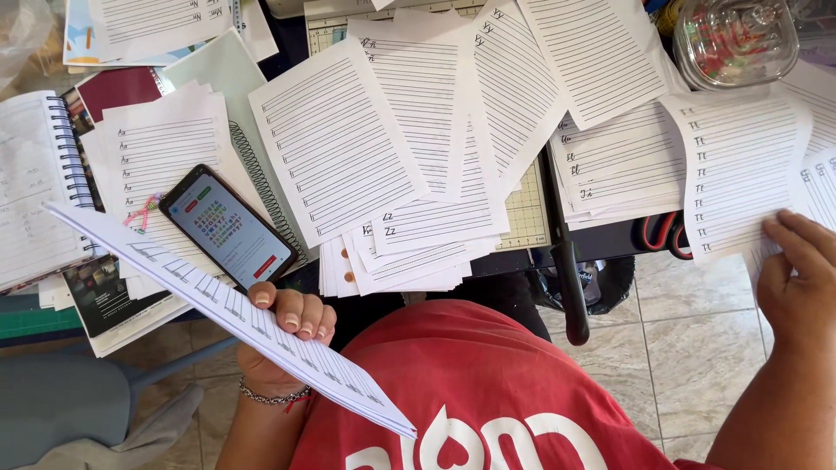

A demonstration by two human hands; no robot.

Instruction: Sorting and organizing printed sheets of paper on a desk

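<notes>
The left hand (287, 326) holds a thin stack of lined sheets (235, 313); its fingers (300, 318) are curled over the upper edge, clenched around the paper, which runs aslant from far left of the fingers down towards the red shirt (470, 383). The right hand (797, 278) rests on a lined sheet with letters down its left side (740, 174); its fingers (784, 235) lie flat on the lower corner of this sheet, pressing it rather than closing on it.

It seems that the sorting of the sheets is in the middle: some are already gathered in the left hand, but many loose pages (409, 148) are spread beyond the fingers, overlapping each other in several piles.

The surface (531, 252) is almost fully covered. Just above the left fingers lies a phone (228, 228) with a lit screen, and further left a spiral notebook (35, 183). Above the right fingers stands a clear plastic container (736, 39) with small coloured pieces. A black lever handle (570, 287) hangs over the edge. The floor (688, 348) is of pale tiles.
</notes>
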